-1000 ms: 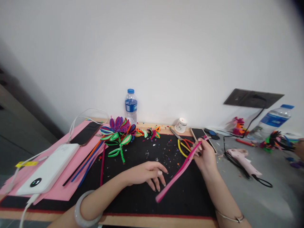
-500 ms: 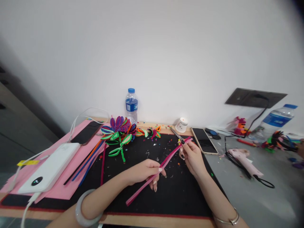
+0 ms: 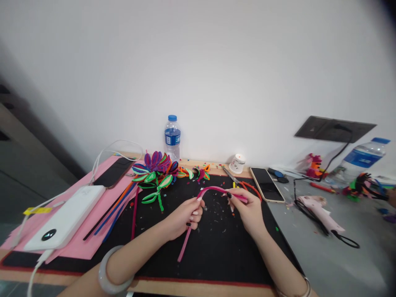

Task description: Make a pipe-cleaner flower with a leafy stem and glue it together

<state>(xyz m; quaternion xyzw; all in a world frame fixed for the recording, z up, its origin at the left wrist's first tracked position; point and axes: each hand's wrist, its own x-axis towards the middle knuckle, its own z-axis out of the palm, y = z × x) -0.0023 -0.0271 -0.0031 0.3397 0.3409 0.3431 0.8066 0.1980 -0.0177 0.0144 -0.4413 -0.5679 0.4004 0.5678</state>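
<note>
Pink and magenta pipe cleaners [image 3: 213, 188] arch upward between my two hands over the black mat [image 3: 229, 260]. My left hand [image 3: 188, 215] is closed around them, and their lower end hangs out below the fist. My right hand [image 3: 250, 207] pinches the other end between thumb and fingers. Just behind my right hand lie scissors [image 3: 243, 184] with orange handles, partly hidden by it. To the left of my hands, a bunch of pipe-cleaner flowers [image 3: 157, 163] rests on the mat, with a green leafy stem [image 3: 159, 194] in front.
A white power bank [image 3: 66, 218] and a dark phone [image 3: 113, 172] lie on pink sheets at left. A water bottle [image 3: 172, 138] and paper cup [image 3: 237, 164] stand by the wall. Another phone [image 3: 267, 185] and a pink glue gun [image 3: 320, 212] lie at right.
The pipe cleaners were held in a nearly straight diagonal and are now bent into an arch. My left hand has curled tighter, and my right hand has come down slightly, uncovering the scissors' handles.
</note>
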